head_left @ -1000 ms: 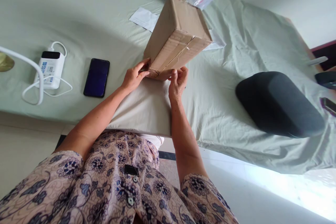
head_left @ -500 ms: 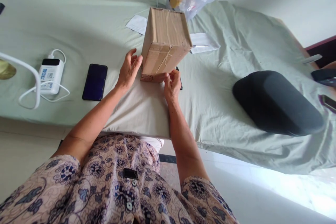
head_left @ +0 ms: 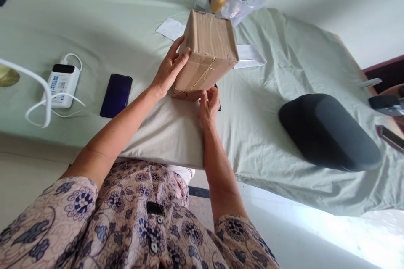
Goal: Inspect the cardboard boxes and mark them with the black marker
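A brown cardboard box [head_left: 210, 35] stands on the green sheet in front of me, with tape and a loose string down its near face. My left hand [head_left: 170, 67] is at its left side, thumb on the near edge and fingers along the side. Low at the box's right near corner is my right hand [head_left: 208, 103], its fingers curled against the bottom edge and partly hidden. A dark object [head_left: 218, 97] shows just behind the right hand; most of it is covered.
Left of the box lie a dark phone [head_left: 116, 95] and a white power bank [head_left: 63, 86] with its cable. Papers [head_left: 250, 56] and a clear plastic tub [head_left: 235, 4] of items are behind the box. A large black rounded case [head_left: 328, 132] sits to the right.
My left hand has moved up and right, from beside the box onto its left side. My right hand stays at the lower corner. The view has shifted slightly.
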`<state>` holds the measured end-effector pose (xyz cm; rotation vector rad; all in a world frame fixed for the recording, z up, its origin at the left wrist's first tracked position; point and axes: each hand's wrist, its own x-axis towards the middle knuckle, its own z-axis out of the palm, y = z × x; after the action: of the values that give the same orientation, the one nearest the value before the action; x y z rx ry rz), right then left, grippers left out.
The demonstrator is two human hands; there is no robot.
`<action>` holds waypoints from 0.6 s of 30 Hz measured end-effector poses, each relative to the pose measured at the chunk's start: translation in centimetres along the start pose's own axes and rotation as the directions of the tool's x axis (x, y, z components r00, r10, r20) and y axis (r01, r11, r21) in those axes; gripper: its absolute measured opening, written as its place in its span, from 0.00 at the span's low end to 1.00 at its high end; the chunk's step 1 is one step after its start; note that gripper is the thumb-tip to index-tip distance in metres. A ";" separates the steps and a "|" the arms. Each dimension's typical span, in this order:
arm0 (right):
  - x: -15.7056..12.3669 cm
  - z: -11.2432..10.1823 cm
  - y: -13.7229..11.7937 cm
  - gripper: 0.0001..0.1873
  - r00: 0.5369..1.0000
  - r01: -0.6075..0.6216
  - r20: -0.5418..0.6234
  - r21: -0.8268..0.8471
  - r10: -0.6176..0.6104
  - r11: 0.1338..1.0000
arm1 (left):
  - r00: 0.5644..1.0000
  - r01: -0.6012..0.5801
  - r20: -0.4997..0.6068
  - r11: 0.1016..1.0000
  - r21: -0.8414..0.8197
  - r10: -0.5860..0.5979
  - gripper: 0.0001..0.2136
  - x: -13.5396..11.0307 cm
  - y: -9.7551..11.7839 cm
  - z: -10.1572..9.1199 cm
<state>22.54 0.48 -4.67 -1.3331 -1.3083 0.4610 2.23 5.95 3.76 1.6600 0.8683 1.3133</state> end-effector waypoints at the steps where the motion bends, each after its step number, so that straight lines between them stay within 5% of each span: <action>1: 0.0 0.0 0.0 0.33 1.000 -0.003 0.002 0.008 0.003 1.000 | 1.000 -0.003 0.006 1.000 0.013 0.003 0.32 -0.4 -0.1 -0.1; 9: 0.1 0.2 0.4 0.35 0.999 -0.021 -0.026 0.073 0.023 0.997 | 0.995 0.047 0.091 0.999 0.000 -0.047 0.32 -4.5 -4.2 -0.7; 12: 0.1 0.1 0.2 0.34 0.999 -0.015 -0.041 0.066 0.018 0.998 | 0.996 0.016 0.082 0.991 0.129 -0.027 0.33 -5.7 -5.7 -0.9; 18: 0.0 -0.2 -0.9 0.33 0.992 -0.091 -0.075 0.134 0.102 0.987 | 0.986 -0.104 0.155 0.963 0.250 0.067 0.28 -6.7 -5.3 -1.1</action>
<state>22.34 0.19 -3.86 -1.2963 -1.1300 0.5444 -0.42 2.37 -3.64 1.9899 0.9184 1.1562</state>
